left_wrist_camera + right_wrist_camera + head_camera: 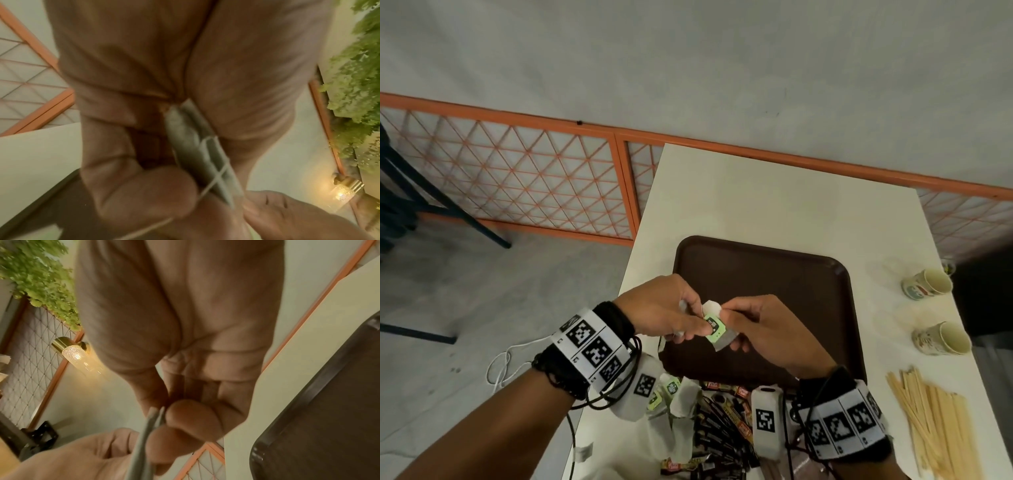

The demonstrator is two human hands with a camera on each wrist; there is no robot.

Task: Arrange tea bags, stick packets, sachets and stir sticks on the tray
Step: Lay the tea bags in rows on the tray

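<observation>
both hands meet over the near-left part of the tray [774, 274], which looks bare. left hand [664, 308] pinches tea bags [711, 306] w/ thumb + fingers; right hand [760, 325] pinches the green tag [714, 327]. bags sit btwn the hands, touching both, neither nearer. long axis unclear. rest of the supplies lie near the person, off the tray.

One tray [756, 274] and two cups [928, 283] [941, 338] sit on one table [774, 198]. The stir sticks [935, 421], dark stick packets [717, 435] and tea bags [683, 397] lie in piles too crowded to count.
</observation>
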